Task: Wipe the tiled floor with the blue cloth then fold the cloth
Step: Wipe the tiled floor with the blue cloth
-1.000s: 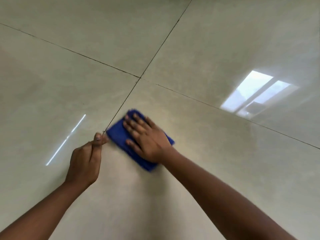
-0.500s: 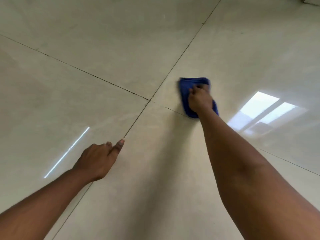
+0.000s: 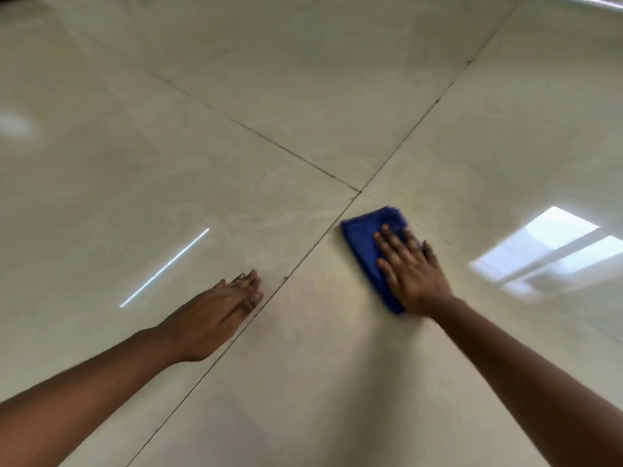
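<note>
The blue cloth lies folded into a small pad on the glossy beige tiled floor, just right of a grout line near where four tiles meet. My right hand presses flat on the cloth, fingers spread, covering its near right part. My left hand rests flat on the tile to the left of the grout line, fingers together and pointing forward, holding nothing. The two hands are well apart.
Dark grout lines cross at a joint just beyond the cloth. A bright window reflection shines on the tile at the right, and a thin light streak at the left.
My right hand has pulled the cloth back toward me from the far tile, and its fingers have flattened out. My left hand has gone from a pointing finger to lying flat on the floor.
</note>
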